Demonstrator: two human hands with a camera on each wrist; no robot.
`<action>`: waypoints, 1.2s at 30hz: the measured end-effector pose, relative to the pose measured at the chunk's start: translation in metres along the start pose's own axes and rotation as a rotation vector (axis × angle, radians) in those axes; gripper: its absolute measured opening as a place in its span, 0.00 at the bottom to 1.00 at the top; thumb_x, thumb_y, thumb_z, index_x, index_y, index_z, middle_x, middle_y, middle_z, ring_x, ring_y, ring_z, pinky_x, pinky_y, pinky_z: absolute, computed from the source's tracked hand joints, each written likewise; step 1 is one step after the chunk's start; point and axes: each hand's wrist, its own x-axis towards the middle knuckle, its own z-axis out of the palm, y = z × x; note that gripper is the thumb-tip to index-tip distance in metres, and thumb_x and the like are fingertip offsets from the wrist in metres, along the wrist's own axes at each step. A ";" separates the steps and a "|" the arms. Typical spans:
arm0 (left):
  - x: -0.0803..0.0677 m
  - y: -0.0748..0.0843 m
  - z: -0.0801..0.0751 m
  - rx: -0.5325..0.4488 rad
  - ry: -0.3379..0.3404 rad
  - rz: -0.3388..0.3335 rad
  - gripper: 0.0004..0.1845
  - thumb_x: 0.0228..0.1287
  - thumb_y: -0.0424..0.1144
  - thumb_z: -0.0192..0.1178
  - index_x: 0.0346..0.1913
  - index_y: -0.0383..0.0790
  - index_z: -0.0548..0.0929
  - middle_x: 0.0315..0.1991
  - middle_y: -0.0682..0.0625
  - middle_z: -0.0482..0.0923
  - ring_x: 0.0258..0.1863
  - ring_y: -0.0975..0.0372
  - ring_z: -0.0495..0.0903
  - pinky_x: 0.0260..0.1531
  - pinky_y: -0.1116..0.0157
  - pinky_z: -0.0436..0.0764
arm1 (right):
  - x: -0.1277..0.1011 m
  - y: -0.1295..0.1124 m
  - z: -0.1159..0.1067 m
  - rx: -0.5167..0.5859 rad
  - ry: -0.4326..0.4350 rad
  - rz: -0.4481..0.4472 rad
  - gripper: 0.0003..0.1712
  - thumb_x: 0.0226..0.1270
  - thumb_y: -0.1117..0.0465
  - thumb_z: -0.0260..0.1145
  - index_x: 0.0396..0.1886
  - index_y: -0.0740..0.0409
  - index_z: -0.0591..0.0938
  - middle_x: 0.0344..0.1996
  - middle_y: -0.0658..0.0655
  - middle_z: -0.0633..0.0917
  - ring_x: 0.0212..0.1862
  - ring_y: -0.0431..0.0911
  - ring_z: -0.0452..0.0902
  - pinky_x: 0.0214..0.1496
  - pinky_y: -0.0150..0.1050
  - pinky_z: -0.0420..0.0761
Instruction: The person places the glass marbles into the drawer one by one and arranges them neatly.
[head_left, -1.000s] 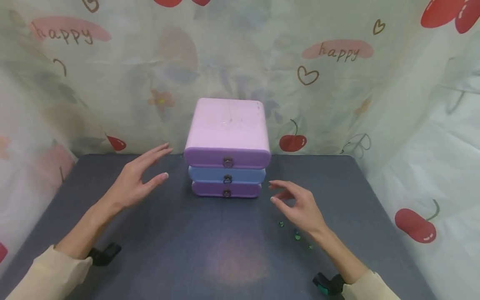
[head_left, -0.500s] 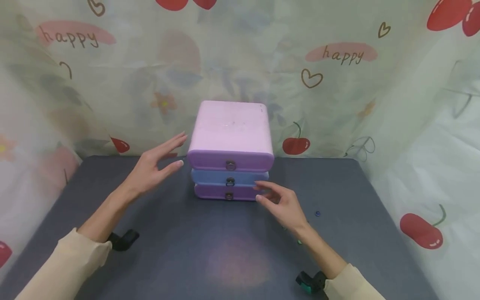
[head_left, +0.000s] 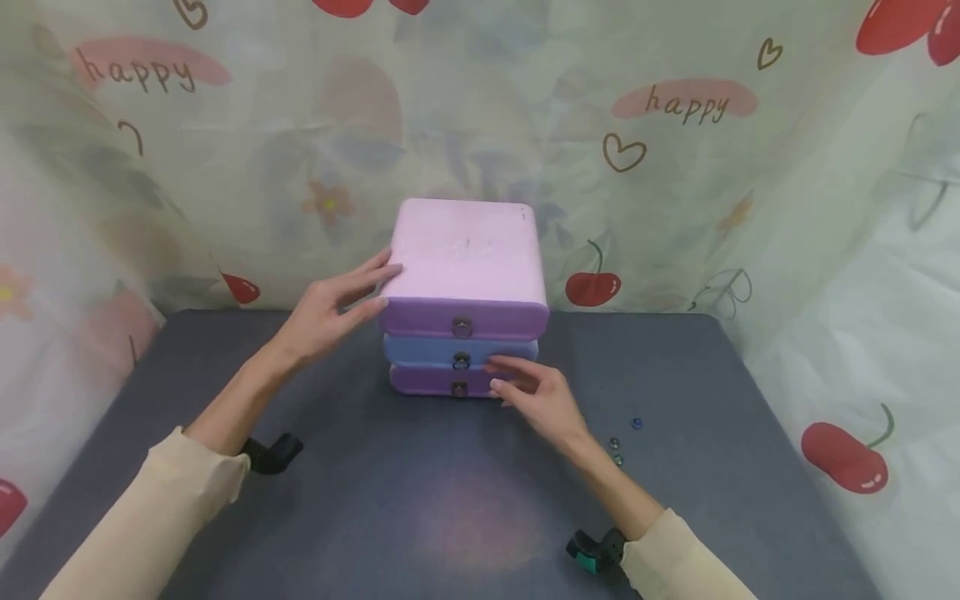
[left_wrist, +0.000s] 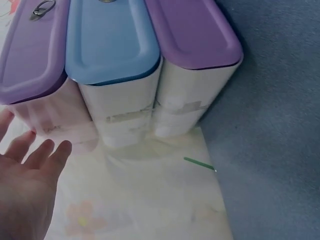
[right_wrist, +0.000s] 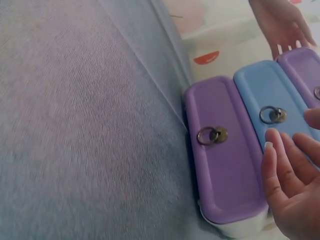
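Note:
A stack of three drawer boxes stands at the back of the table, with a pink top (head_left: 465,250). Its fronts are a purple top drawer (head_left: 416,318), a blue middle drawer (head_left: 416,350) and a purple bottom drawer (head_left: 420,381), each with a metal ring pull. My left hand (head_left: 318,321) is at the upper left side of the stack, fingers extended; whether they touch it is unclear. My right hand (head_left: 546,406) hovers before the right part of the lower fronts, fingers loosely bent and holding nothing. In the right wrist view, its fingers are near the blue drawer's ring pull (right_wrist: 272,115).
Several small shiny bits, among them a blue one (head_left: 637,423) and a greenish one (head_left: 617,459), lie right of my right forearm on the dark table (head_left: 360,500). A printed curtain (head_left: 300,125) hangs close behind the drawers.
My left hand has moved right, up to the stack's left side. My right hand has moved left, from beside the stack to before its lower drawers. The drawers stay shut.

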 end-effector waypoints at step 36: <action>0.015 -0.001 0.006 -0.217 0.027 -0.093 0.26 0.69 0.37 0.64 0.68 0.42 0.75 0.77 0.54 0.55 0.75 0.61 0.56 0.66 0.51 0.68 | 0.028 0.015 0.060 0.322 0.146 0.193 0.18 0.70 0.57 0.68 0.50 0.68 0.85 0.39 0.63 0.89 0.26 0.40 0.84 0.26 0.34 0.83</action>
